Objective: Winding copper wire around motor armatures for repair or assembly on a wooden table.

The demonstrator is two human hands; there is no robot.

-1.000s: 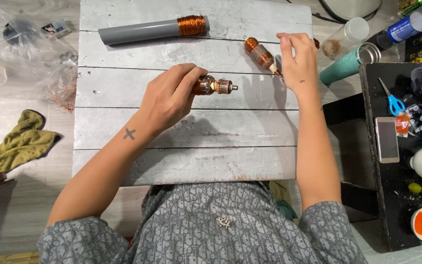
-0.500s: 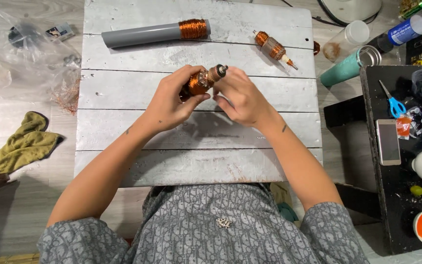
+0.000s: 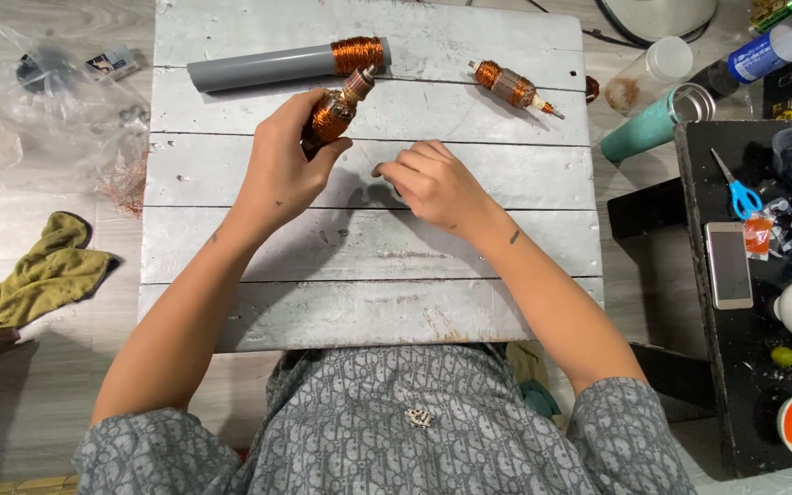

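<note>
Bright even light, soft shadows, sharp focus, no glare

Left of your hands lie a crumpled olive-green cloth [image 3: 38,275] and a clear plastic bag [image 3: 48,119]. To their right: blue-handled scissors [image 3: 735,191], a white smartphone [image 3: 728,265], and a teal cylindrical bottle [image 3: 648,136].

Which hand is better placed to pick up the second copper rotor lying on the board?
Probably the right hand: it looks free and lies nearer the second rotor. The left hand already grips a copper rotor.
</note>
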